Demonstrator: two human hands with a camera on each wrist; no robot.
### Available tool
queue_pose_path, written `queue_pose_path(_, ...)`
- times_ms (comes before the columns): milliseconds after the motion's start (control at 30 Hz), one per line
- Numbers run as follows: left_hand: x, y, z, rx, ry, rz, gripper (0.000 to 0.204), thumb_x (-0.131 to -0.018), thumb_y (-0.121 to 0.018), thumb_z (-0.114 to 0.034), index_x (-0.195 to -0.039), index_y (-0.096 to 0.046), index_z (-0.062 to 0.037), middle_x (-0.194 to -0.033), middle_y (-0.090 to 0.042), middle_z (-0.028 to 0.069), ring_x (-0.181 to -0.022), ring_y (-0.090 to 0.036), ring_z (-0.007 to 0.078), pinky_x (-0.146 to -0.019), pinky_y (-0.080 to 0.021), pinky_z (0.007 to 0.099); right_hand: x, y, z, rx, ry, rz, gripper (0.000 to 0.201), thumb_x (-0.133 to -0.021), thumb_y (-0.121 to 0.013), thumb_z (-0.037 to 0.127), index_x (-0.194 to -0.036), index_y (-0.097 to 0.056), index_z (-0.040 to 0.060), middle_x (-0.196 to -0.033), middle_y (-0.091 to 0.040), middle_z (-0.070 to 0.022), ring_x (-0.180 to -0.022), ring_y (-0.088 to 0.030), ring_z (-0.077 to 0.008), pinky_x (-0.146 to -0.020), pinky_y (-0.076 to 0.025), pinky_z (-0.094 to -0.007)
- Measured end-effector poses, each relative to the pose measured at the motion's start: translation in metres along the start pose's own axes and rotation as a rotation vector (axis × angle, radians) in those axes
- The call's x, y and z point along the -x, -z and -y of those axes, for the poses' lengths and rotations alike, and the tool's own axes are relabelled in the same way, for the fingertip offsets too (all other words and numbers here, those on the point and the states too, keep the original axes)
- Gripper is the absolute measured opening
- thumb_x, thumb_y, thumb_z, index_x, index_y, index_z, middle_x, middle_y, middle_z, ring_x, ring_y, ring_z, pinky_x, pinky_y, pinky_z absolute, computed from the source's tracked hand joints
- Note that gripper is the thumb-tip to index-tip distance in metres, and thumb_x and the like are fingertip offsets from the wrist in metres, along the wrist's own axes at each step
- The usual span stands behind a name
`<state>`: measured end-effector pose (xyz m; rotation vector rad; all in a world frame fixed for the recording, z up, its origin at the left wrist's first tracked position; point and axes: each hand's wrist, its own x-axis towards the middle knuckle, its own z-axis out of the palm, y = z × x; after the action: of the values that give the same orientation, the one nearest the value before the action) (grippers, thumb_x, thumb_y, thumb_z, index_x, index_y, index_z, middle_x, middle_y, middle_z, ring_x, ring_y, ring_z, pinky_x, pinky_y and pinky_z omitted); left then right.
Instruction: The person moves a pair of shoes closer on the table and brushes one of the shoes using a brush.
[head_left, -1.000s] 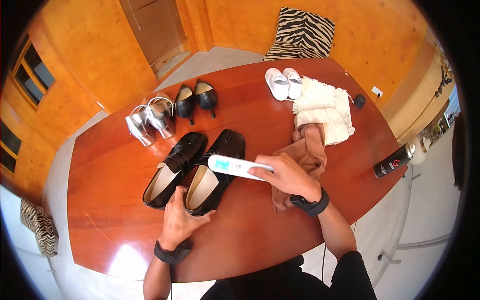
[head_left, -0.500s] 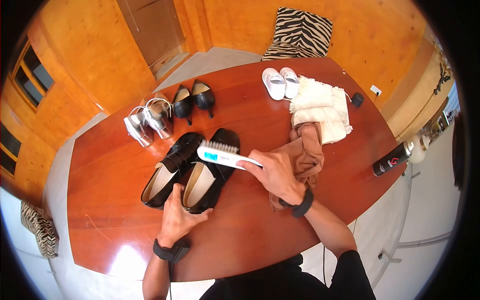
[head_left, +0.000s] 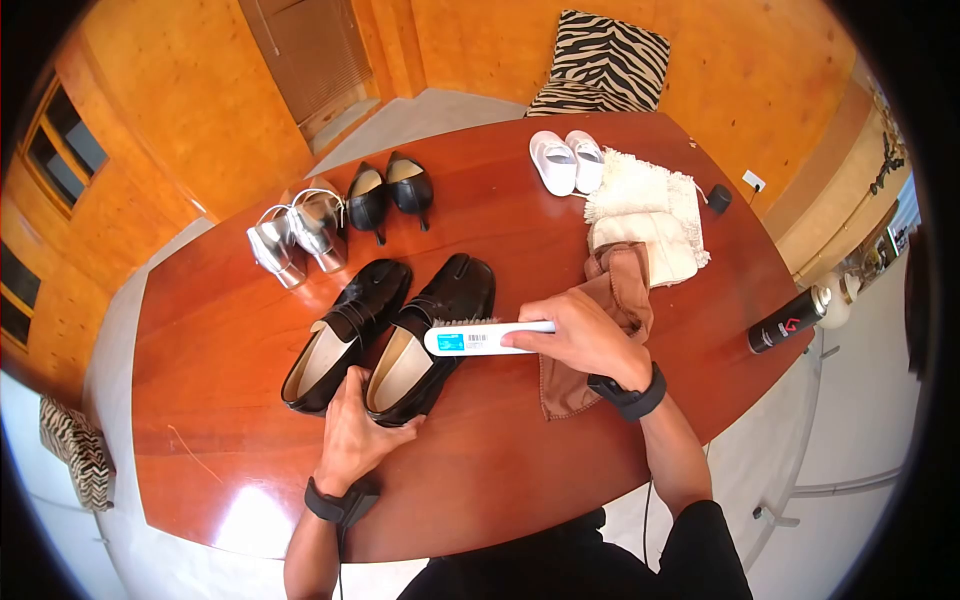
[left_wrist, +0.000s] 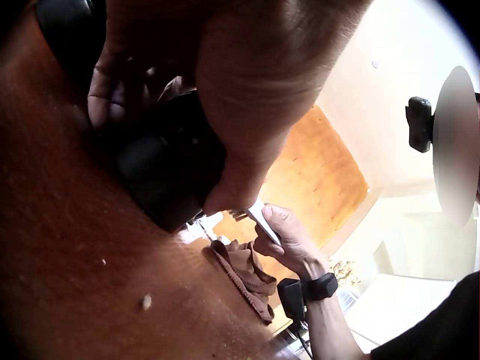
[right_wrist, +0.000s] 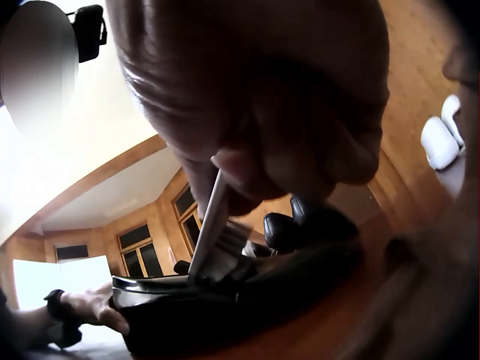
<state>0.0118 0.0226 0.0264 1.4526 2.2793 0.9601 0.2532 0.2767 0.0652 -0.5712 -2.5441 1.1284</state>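
Two black split-toe loafers stand side by side on the table, the left loafer (head_left: 377,290) and the right loafer (head_left: 462,283). My left hand (head_left: 352,435) grips the right loafer by its heel, thumb on one side and fingers on the other. In my right hand (head_left: 585,338) is a white-handled brush (head_left: 480,340), its grey bristles facing away from me over the right loafer's upper. From the right wrist view, the bristles of the brush (right_wrist: 225,255) meet the shoe near its opening. A brown cloth (head_left: 615,300) lies beneath and beyond my right hand.
Silver heeled shoes (head_left: 318,235) and black heels (head_left: 408,190) stand at the far left of the wooden table (head_left: 230,400). Small white shoes (head_left: 553,165) and a cream fringed cloth (head_left: 645,235) are at the far right. A black spray can (head_left: 785,322) stands near the right edge.
The brush swung up and left over the loafer, bristles showing, then came back right and lower along it. My left hand keeps its grip on the heel.
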Motion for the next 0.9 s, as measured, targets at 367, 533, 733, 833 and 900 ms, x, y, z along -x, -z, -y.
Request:
queue_pose_path(367, -0.002, 0.002, -0.005, 0.072, 0.032, 0.021, 0.072, -0.071, -0.101, -0.017, -0.121, -0.053, 0.0010, -0.112, -0.077, 0.0259, -0.107, -0.077, 0.0412, -0.096, -0.060, 0.0452, -0.009, -0.044, -0.003, 0.028, 0.032, -0.381, 0.042, -0.107, -0.079, 0.036, -0.087, -0.070, -0.0002, -0.067, -0.060, -0.0226, -0.056, -0.057, -0.0378, -0.056, -0.044, -0.0454)
queue_pose_path(533, -0.001, 0.001, -0.001, 0.041, 0.029, 0.019, 0.071, -0.071, -0.101, -0.017, -0.120, -0.053, 0.0008, -0.112, -0.077, 0.0263, -0.108, -0.077, 0.0414, -0.097, -0.060, 0.0453, -0.012, -0.030, -0.003, -0.182, -0.055, -0.417, 0.038, -0.110, -0.077, 0.033, -0.096, -0.075, -0.0017, -0.069, -0.062, -0.0146, -0.059, -0.052, -0.0178, -0.058, -0.044, -0.0388)
queue_pose_path(733, 0.002, -0.004, 0.000, 0.032, -0.047, -0.016, 0.072, -0.070, -0.103, -0.022, -0.119, -0.055, 0.0001, -0.110, -0.070, 0.0232, -0.105, -0.070, 0.0441, -0.091, -0.059, 0.0505, -0.004, -0.006, -0.006, -0.254, -0.045, -0.135, 0.037, -0.111, -0.073, 0.032, -0.106, -0.078, -0.0037, -0.080, -0.071, -0.0147, -0.074, -0.061, -0.0155, -0.072, -0.052, -0.0387)
queue_pose_path(833, 0.004, -0.006, -0.007, -0.077, -0.131, -0.054, 0.070, -0.069, -0.102, -0.020, -0.119, -0.056, -0.0006, -0.110, -0.067, 0.0206, -0.106, -0.068, 0.0429, -0.088, -0.059, 0.0506, -0.012, -0.007, -0.003, -0.174, -0.043, -0.084, 0.039, -0.111, -0.072, 0.034, -0.106, -0.078, -0.0040, -0.080, -0.071, -0.0176, -0.072, -0.065, -0.0213, -0.071, -0.052, -0.0410)
queue_pose_path(900, 0.006, -0.004, -0.016, -0.151, -0.228, -0.084, 0.068, -0.068, -0.101, -0.017, -0.118, -0.057, -0.0007, -0.109, -0.065, 0.0188, -0.105, -0.065, 0.0418, -0.085, -0.059, 0.0516, -0.016, -0.014, 0.008, -0.159, 0.003, -0.111, 0.039, -0.111, -0.072, 0.034, -0.104, -0.078, -0.0041, -0.080, -0.071, -0.0193, -0.072, -0.067, -0.0252, -0.070, -0.052, -0.0423)
